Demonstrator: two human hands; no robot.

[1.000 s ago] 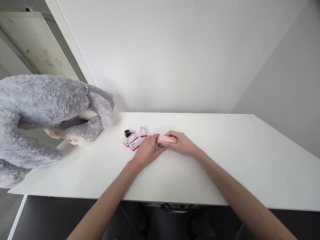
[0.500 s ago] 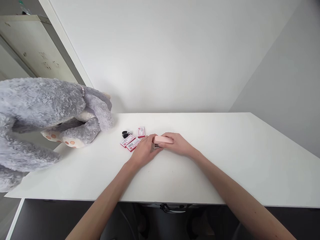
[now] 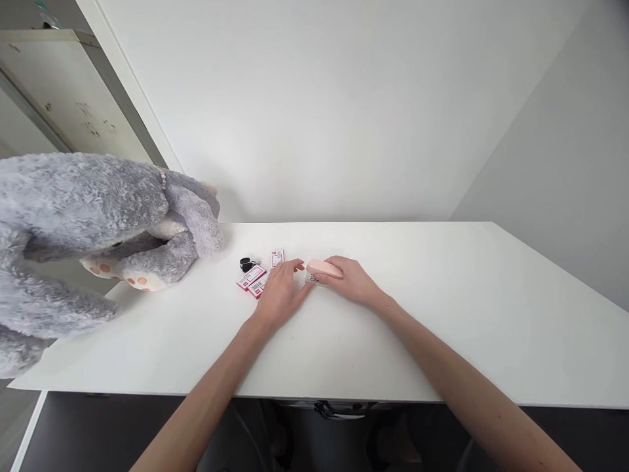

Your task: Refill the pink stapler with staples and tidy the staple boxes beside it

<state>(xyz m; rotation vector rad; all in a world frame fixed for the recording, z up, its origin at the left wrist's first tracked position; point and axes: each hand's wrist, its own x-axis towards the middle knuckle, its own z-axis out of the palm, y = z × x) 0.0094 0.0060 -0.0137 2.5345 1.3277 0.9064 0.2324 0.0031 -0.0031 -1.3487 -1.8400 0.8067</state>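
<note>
A pink stapler (image 3: 324, 267) is in my right hand (image 3: 351, 280), whose fingers are wrapped round its right part. Below the stapler's left end shows a small dark-and-white patterned piece (image 3: 311, 277), too small to make out. My left hand (image 3: 281, 288) rests just left of the stapler, with thumb and fingers apart and nothing between them. Its thumb tip reaches close to the patterned piece; whether it touches I cannot tell. Beside this hand lie small red-and-white boxes (image 3: 251, 277), one of them partly covered by the hand.
On the white table (image 3: 442, 314), a small black object with a metal part (image 3: 248, 263) lies behind the boxes. A big grey plush toy (image 3: 88, 203) takes up the left end. A white wall (image 3: 314, 118) stands along the back edge.
My left hand has let go of the stapler's left end, and its fingers have opened and moved slightly left. The stapler in my right hand has tilted and shifted slightly.
</note>
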